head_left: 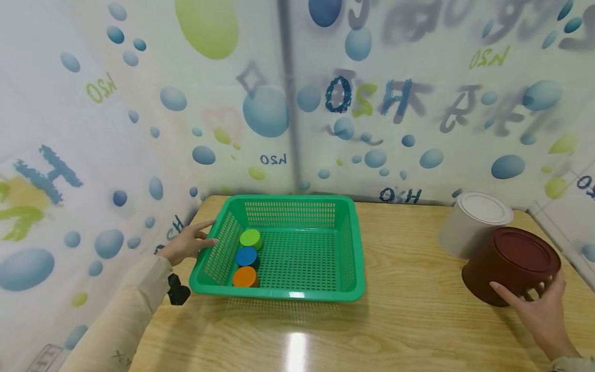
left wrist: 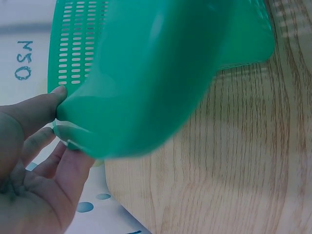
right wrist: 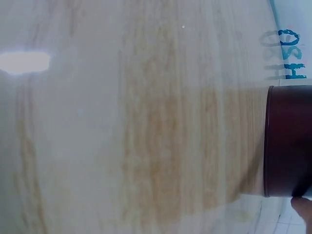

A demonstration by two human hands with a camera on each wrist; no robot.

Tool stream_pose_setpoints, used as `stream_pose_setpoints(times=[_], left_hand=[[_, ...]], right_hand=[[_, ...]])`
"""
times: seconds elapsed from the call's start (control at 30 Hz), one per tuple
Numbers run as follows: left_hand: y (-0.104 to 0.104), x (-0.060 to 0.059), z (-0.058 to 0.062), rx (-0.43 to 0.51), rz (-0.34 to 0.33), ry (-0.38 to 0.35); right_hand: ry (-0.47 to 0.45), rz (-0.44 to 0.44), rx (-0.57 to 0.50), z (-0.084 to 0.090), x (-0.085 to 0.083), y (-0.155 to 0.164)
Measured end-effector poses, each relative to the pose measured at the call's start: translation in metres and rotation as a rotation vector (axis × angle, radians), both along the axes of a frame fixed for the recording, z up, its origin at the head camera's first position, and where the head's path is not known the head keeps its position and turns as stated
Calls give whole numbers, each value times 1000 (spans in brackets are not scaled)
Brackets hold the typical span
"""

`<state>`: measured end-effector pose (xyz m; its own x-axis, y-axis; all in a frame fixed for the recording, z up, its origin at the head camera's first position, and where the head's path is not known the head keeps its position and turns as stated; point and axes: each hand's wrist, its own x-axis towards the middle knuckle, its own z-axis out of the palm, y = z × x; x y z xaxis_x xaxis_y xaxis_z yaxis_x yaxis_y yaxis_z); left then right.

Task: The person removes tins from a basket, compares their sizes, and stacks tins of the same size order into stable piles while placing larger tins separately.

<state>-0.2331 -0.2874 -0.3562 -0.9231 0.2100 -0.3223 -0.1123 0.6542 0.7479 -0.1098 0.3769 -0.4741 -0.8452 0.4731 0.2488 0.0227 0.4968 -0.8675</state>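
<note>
My left hand point(head_left: 186, 244) grips the left rim of a green plastic basket point(head_left: 297, 294). In the left wrist view the thumb and fingers pinch the basket's rim point(left wrist: 122, 131). Along the basket's left side inside stand a light green cylinder point(head_left: 251, 238), a blue cylinder point(head_left: 247, 257) and an orange cylinder point(head_left: 245, 277). Over at the right, my right hand point(head_left: 541, 315) holds a dark brown round canister point(head_left: 488, 274) by its near side, thumb and fingers spread about it. The right wrist view catches only part of the canister point(right wrist: 288, 141) and a fingertip.
A white round canister point(head_left: 457, 235) stands just behind the brown one, partly covered by it. Both canisters and the basket are on a wooden table point(head_left: 400, 320). Printed curtains or walls point(head_left: 316, 129) close off the back and sides.
</note>
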Motion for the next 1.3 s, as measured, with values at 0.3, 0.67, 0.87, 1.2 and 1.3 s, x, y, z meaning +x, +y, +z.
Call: stream_pose_setpoints(times=[0.3,0.67,0.87,1.2,1.3], left_hand=[[1,1,2,5,-2,7],[0,1,0,1,-5,14],[-2,0,-1,5,-4,12],[-2,-1,-3,14,-1,10],[-2,0,-3,23,-4,13]], right_hand=[[-10,5,-24,-13,-3,10],[1,10,-67,-3,7,10],[-101,-72,-96,-3,17,9],[-50,-283,-94,-4,25,-1],[86,-308,-81,3,27,-10]])
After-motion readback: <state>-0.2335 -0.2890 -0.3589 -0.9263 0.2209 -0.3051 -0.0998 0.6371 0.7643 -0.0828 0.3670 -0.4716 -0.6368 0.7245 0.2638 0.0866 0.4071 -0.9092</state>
